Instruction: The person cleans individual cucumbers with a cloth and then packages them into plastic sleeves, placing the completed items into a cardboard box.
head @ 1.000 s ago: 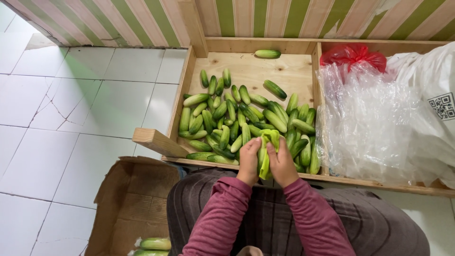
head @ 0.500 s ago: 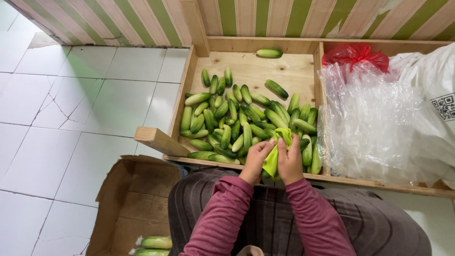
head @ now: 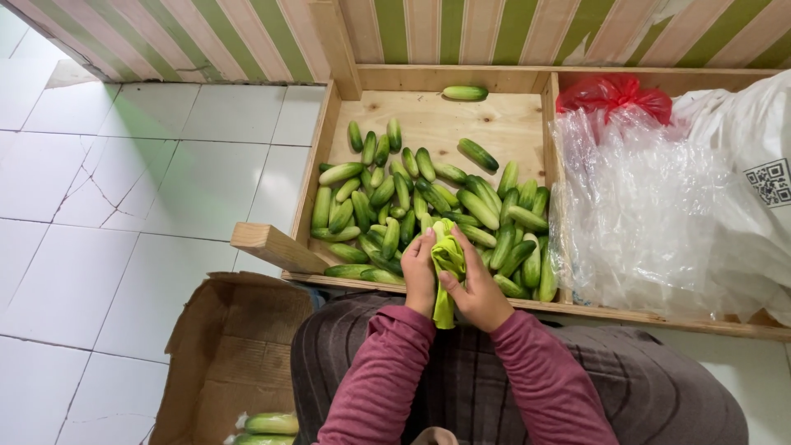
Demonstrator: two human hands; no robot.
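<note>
A seated person is wiping a cucumber with a yellow-green cloth (head: pixel 447 268) at the near edge of a wooden crate (head: pixel 328 140) heaped with cucumbers (head: pixel 416 198). The left hand (head: pixel 419 276) is curled closed around the wrapped piece from the left, while the right hand (head: pixel 476 288) is closing on it from the right, thumb pressing into the folds; the cucumber itself is hidden inside the cloth, just above the person's lap. To do this step well, it seems best that one hand is holding firm while the other is turning the cloth along the full length, keeping the work over the crate so nothing is dropping to the tiled floor (head: pixel 124 189). A lone cucumber (head: pixel 465 93) is lying at the far wall of the crate, well apart from the heap. Clear plastic bags (head: pixel 651 206) are filling the compartment to the right, and an open cardboard box (head: pixel 222 354) is sitting near left, with a few cucumbers showing at its near end.
</note>
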